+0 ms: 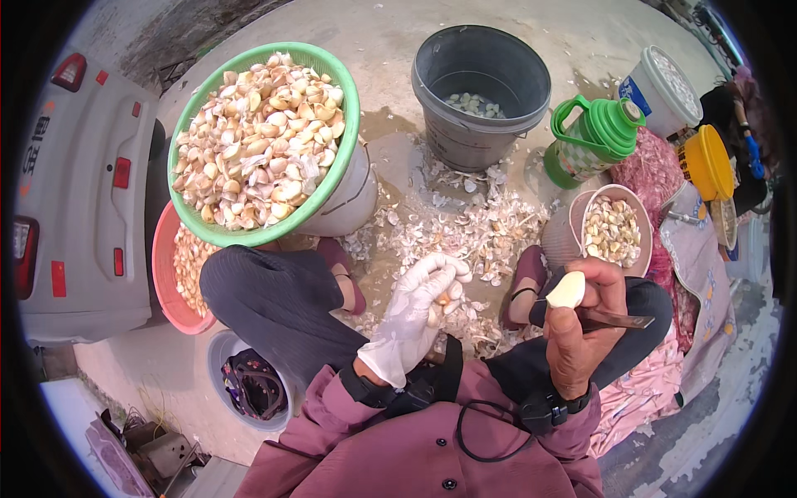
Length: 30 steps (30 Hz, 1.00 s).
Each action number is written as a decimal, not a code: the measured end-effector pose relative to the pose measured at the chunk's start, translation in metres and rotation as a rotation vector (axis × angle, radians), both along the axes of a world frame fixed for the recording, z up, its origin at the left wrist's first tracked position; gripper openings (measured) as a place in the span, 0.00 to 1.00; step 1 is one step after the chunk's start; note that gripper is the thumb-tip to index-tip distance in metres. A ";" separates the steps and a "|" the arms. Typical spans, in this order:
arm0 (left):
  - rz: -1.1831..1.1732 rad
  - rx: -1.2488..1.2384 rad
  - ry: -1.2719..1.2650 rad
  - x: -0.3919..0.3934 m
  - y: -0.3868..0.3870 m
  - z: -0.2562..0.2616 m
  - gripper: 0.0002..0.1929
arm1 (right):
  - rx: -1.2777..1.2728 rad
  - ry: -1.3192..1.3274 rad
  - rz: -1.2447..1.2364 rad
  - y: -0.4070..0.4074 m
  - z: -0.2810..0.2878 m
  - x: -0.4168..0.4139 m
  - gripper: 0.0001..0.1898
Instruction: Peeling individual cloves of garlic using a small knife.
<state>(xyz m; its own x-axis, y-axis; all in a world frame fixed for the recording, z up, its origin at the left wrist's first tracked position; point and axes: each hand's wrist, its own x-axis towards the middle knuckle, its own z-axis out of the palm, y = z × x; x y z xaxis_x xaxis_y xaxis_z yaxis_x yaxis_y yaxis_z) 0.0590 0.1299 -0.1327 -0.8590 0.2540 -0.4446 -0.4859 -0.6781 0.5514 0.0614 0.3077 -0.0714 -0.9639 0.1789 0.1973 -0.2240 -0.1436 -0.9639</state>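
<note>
My left hand [414,317], in a white glove, is closed around several garlic cloves [449,297] between my knees. To its right my bare right hand [585,317] pinches a pale peeled garlic clove [566,290] between thumb and finger. The same hand holds a small knife [619,320], its metal blade pointing right. A green basket [350,149], heaped with unpeeled cloves, rests on a white bucket at the left. Ahead stands a dark grey bucket [467,140] with peeled cloves in the bottom. A pinkish container [560,227] by my right knee holds more cloves.
Garlic skins [461,233] litter the concrete between my feet. A green vacuum flask [582,146], a white tub [650,93] and a yellow bucket [716,162] stand at the right. A red basin [163,274] and a grey bucket holding cloth [219,380] are left, near a vehicle [93,187].
</note>
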 end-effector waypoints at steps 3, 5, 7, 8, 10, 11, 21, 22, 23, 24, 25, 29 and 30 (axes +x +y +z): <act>0.081 0.186 -0.231 -0.003 -0.021 -0.031 0.08 | 0.073 0.488 -0.358 0.005 0.057 -0.025 0.33; 0.029 0.368 -0.224 -0.003 -0.026 -0.041 0.11 | 0.005 0.661 -0.462 0.003 0.079 -0.058 0.33; 0.092 0.195 -0.211 0.001 -0.017 -0.027 0.12 | 0.151 0.209 -0.277 0.001 0.078 -0.097 0.25; 0.099 0.213 -0.188 0.003 -0.018 -0.028 0.11 | 0.259 0.045 -0.228 -0.001 0.068 -0.112 0.26; 0.087 0.173 -0.144 0.004 -0.017 -0.020 0.11 | 0.284 -0.001 -0.318 0.000 0.049 -0.111 0.24; 0.072 0.136 -0.107 0.004 -0.016 -0.016 0.10 | 0.261 -0.057 -0.344 0.001 0.041 -0.101 0.23; -0.052 0.076 -0.111 0.004 -0.012 -0.014 0.13 | 0.162 -0.172 0.221 -0.003 -0.068 0.002 0.31; -0.093 0.065 -0.067 0.004 -0.012 -0.014 0.13 | 0.201 -0.291 0.221 -0.002 -0.066 0.006 0.33; -0.135 0.054 -0.023 0.003 -0.011 -0.013 0.13 | 0.197 -0.285 0.221 -0.002 -0.064 0.003 0.33; -0.100 0.002 -0.049 0.002 -0.004 -0.003 0.13 | 0.201 -0.305 0.226 0.000 -0.062 0.002 0.33; -0.102 -0.002 -0.052 0.003 -0.005 -0.002 0.13 | 0.206 -0.324 0.230 0.003 -0.061 0.003 0.33; -0.154 -0.152 0.037 0.003 -0.002 0.010 0.13 | 0.219 -0.450 0.294 -0.004 -0.047 -0.002 0.18; -0.153 -0.231 0.043 0.004 0.000 0.015 0.14 | 0.218 -0.454 0.294 -0.004 -0.047 -0.001 0.18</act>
<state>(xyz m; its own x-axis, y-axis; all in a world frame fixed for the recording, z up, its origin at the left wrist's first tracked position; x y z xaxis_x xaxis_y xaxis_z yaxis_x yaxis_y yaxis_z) 0.0629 0.1296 -0.1174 -0.8377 0.2786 -0.4698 -0.5460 -0.4522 0.7053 0.0608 0.3037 -0.1184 -0.9636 -0.1071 -0.2448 0.2376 0.0754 -0.9684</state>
